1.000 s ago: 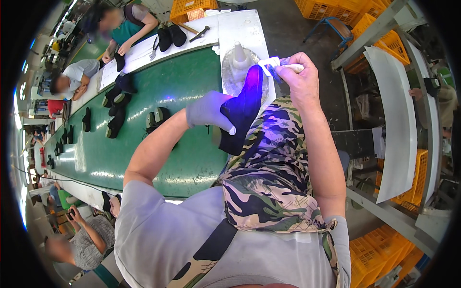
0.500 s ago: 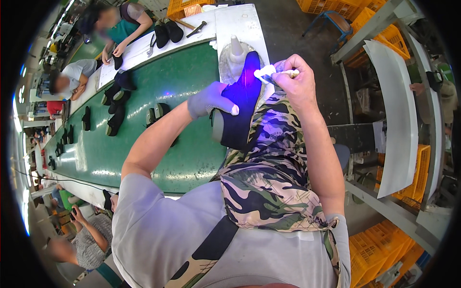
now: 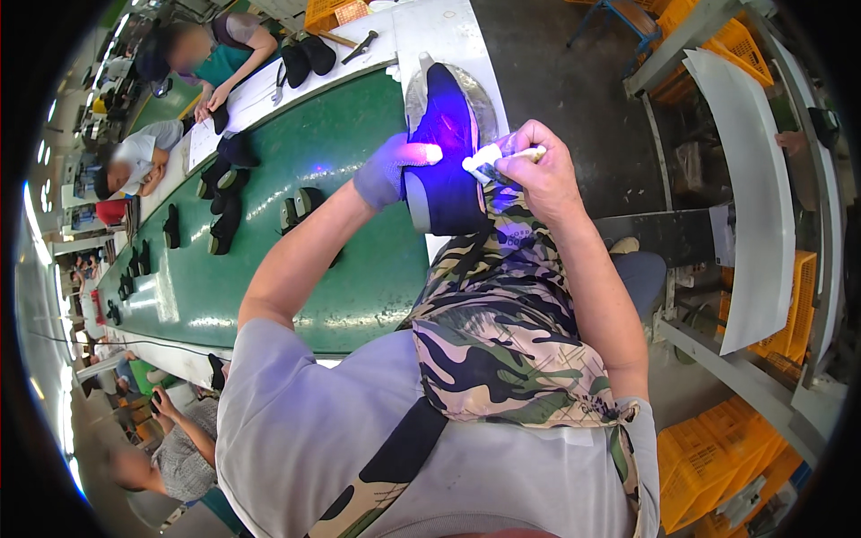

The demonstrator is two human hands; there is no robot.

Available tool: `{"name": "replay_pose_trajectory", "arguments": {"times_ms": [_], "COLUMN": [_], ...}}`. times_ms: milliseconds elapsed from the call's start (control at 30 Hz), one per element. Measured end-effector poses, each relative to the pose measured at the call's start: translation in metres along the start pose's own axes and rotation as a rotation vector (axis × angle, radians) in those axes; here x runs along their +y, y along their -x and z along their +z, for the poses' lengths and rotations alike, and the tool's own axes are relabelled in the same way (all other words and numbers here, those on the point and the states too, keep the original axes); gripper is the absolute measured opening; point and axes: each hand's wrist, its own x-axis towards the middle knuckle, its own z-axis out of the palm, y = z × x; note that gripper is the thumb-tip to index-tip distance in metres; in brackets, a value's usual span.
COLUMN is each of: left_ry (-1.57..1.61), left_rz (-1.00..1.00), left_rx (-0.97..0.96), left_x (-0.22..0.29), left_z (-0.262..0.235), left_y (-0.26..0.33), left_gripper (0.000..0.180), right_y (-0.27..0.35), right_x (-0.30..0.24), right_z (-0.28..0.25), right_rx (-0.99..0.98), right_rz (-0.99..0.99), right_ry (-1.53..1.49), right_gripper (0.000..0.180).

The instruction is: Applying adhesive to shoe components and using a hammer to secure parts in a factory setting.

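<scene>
My left hand (image 3: pixel 393 172), in a grey glove with the thumb tip bare, is closed round a dark shoe (image 3: pixel 448 166) from its left side. The shoe is tilted, toe pointing away, with a pale sole edge near the heel. Violet-blue light falls on its upper. My right hand (image 3: pixel 545 177) is bare and pinches a small tool (image 3: pixel 484 165) with a white, bulky head and a pale handle end. The tool's head is at the shoe's right edge, around mid-length. Behind the shoe's toe is a round grey dish (image 3: pixel 484 103), partly hidden.
A green belt (image 3: pixel 296 278) to the left carries several dark shoes (image 3: pixel 224 229). On the white ledge beyond lie a hammer (image 3: pixel 360 47) and a pair of shoes (image 3: pixel 309 58). People sit along the left. At right are a metal rack (image 3: pixel 753 394) and orange crates (image 3: pixel 717 457).
The shoe and both hands have moved slightly within the view, the shoe now covering more of the dish. The tool's head has shifted from near the toe down the shoe's right edge.
</scene>
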Motion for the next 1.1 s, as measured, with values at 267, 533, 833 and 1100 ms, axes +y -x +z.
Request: {"name": "replay_pose_trajectory", "arguments": {"times_ms": [267, 533, 833, 1100], "left_ry": [0.068, 0.338, 0.285, -0.333], "left_rz": [0.014, 0.032, 0.139, 0.439], "left_rx": [0.013, 0.106, 0.187, 0.111], "left_x": [-0.004, -0.029, -0.029, -0.009], "left_z": [0.01, -0.002, 0.028, 0.111], "left_y": [-0.011, -0.026, -0.045, -0.084], "left_gripper": [0.044, 0.041, 0.048, 0.058], "right_y": [0.018, 0.032, 0.039, 0.059], "right_x": [-0.009, 0.007, 0.013, 0.007], "right_z": [-0.02, -0.05, -0.067, -0.105], "right_rx": [-0.068, 0.019, 0.35, 0.604], "right_rz": [-0.1, -0.163, -0.06, -0.134], "right_ry": [0.176, 0.139, -0.271, -0.317], "right_gripper": [0.023, 0.023, 0.019, 0.019]}}
